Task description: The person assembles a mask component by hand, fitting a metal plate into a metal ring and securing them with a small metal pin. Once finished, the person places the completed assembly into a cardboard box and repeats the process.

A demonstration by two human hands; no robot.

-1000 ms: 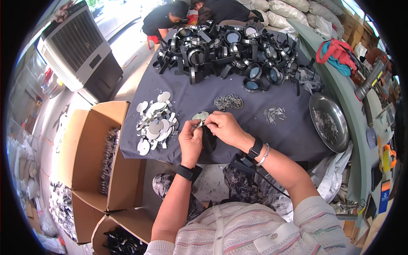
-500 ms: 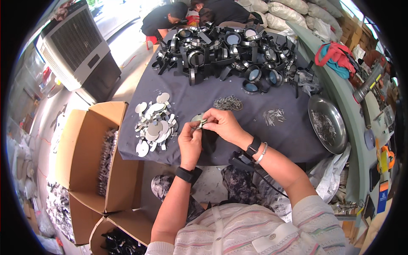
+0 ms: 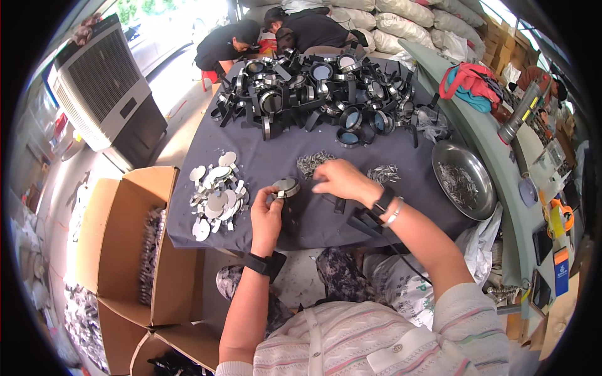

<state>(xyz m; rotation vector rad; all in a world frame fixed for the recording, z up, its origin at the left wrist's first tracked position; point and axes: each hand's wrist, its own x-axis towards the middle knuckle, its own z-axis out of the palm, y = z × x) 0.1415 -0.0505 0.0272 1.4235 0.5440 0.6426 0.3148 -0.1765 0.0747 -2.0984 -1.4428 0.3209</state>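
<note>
My left hand (image 3: 266, 216) is closed on the edge of a round metal clamp ring with a grey disc face (image 3: 288, 185), just above the dark cloth. My right hand (image 3: 345, 180) is off the ring, its fingers apart and slightly blurred beside a small heap of wire-like metal pieces (image 3: 312, 164). Nothing shows between those fingers. Left of my left hand lies a pile of flat grey discs with tabs (image 3: 216, 200). A smaller heap of thin metal pins (image 3: 382, 173) lies beyond my right wrist.
Black-handled round metal assemblies (image 3: 313, 94) cover the table's far end. A steel dish (image 3: 464, 205) of pins stands at the right. An open cardboard box (image 3: 164, 250) adjoins the table's left side. Two people (image 3: 229, 41) bend down beyond the table; a cooler (image 3: 106, 81) stands far left.
My right hand has let go of the ring and moved right toward the wire-like pieces. My left hand keeps hold of the ring, whose disc face now shows. The view has shifted slightly.
</note>
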